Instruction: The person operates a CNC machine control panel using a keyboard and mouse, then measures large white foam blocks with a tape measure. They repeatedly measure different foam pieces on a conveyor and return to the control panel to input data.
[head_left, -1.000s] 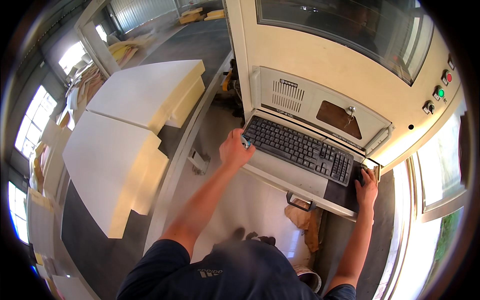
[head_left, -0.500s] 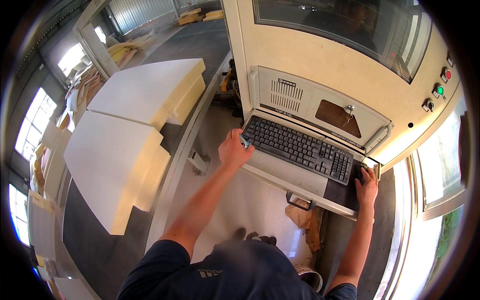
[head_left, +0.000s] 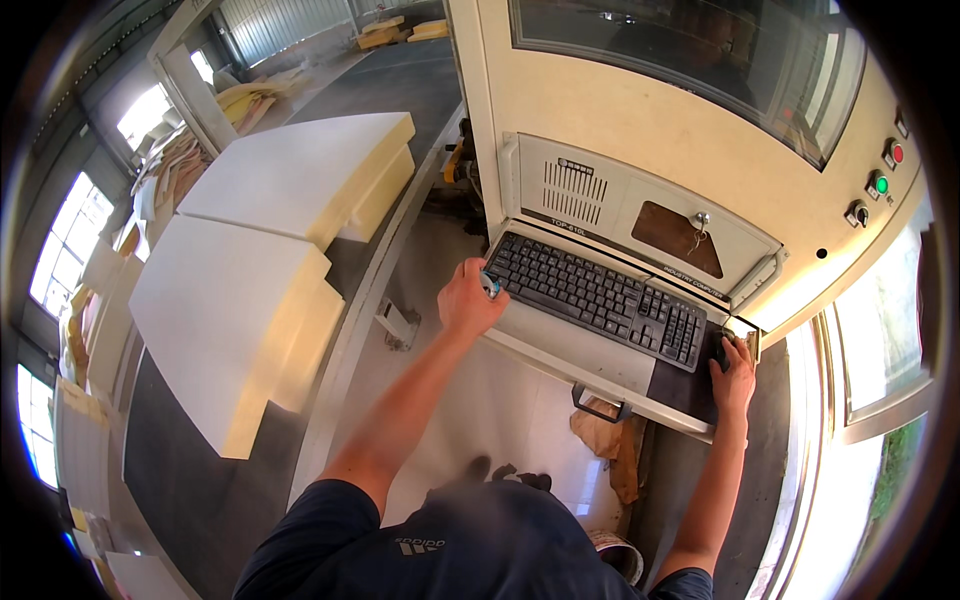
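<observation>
Plainly black and full-sized, with pale key markings, the computer keyboard (head_left: 600,293) lies along the cabinet's pull-out tray (head_left: 575,345). By its left end, the left hand (head_left: 473,298) curls closed around a small blue-and-silver object (head_left: 490,284). Beyond its right end, the right hand (head_left: 734,378), partly curled, grasps a dark computer mouse (head_left: 722,349), mostly covered.

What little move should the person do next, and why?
Maybe a small slide or click of the black mouse: the right hand is on it, while the left hand seems to grip a small blue thing by the left end of the keyboard, so it looks less free for typing.
</observation>
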